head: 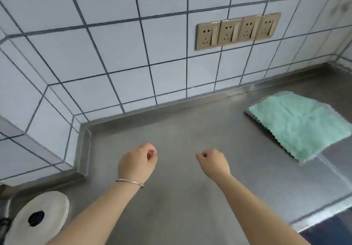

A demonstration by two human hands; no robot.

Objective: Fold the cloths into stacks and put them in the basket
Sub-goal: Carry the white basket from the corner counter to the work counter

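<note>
Both hands hover low over the steel tabletop (181,197), in the middle, and neither has anything. The left hand (138,163) has its fingers curled in with nothing between them, so the grip is closed but empty; a thin bangle (130,183) sits on that wrist. The right hand (214,163) is the same: fingers curled under, no cloth in its grip.

The cloths (299,124) lie well apart from the hands, at the far right of the tabletop, near the back edge. It is a flat pile: mint green cloth on top, w/ zigzag edges of at least one more cloth showing under it at the left and front sides. They look still spread out flat, not folded small, prob. because the folding is not yet begun. In my judgement the hands are between moves, and the right hand is the nearer one to reach the pile.

What is hard to see:
- No basket in view at all; where it stands I cannot tell.
- How many cloths are in the pile: cannot count, edges are blurred.
- The pile's right corner is cut off by the frame edge.
- Bottom left, a white paper roll (38,218), partly cut off.
- On the tiled wall (114,44), a row of sockets (238,31), nothing plugged in.
</note>
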